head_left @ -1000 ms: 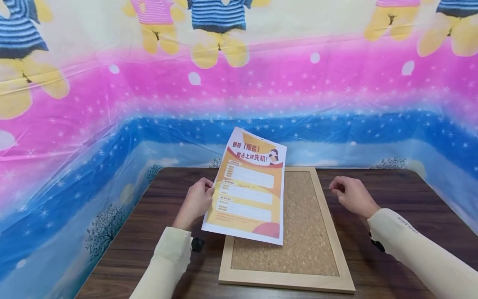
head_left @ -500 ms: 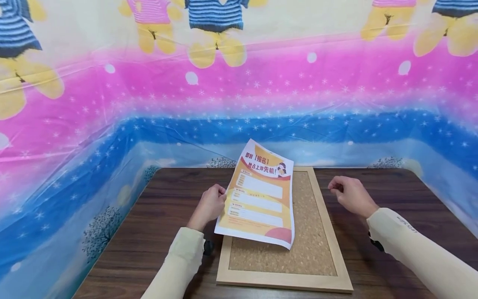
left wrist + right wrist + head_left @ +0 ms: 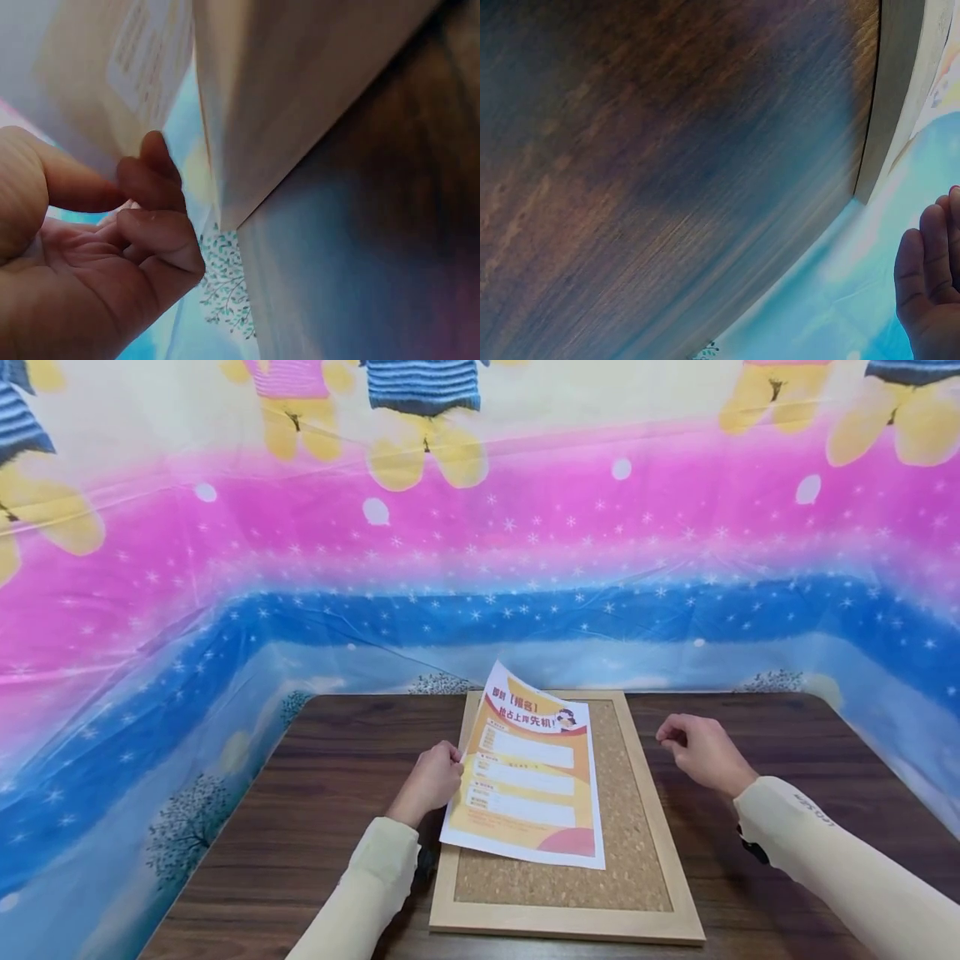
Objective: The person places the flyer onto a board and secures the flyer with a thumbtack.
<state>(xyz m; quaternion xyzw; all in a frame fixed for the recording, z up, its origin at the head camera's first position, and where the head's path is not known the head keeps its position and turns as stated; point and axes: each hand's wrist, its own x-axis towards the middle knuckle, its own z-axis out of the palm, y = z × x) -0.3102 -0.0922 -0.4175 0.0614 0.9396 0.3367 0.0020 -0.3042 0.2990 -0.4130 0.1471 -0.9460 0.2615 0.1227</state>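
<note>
A printed orange and white paper sheet (image 3: 525, 822) slants over the wood-framed cork board (image 3: 630, 827), its top left corner lifted. My left hand (image 3: 429, 783) pinches the sheet's left edge between thumb and fingers, beside the frame's left side. In the left wrist view the fingertips (image 3: 154, 169) meet at the edge of the sheet (image 3: 82, 67). Right of the board, over the table, hovers my right hand (image 3: 707, 753) with its fingers loosely bent. No held thing shows in it; the right wrist view cuts off part of these fingers (image 3: 934, 255).
The board lies flat on a dark wood-grain table (image 3: 322, 768), its far end at the table's back edge. A printed cloth (image 3: 420, 627) in pink, blue and cream hangs behind and around the table.
My left hand has moved right and toward me, bringing the sheet lower over the cork board. The right hand has stayed nearly still.
</note>
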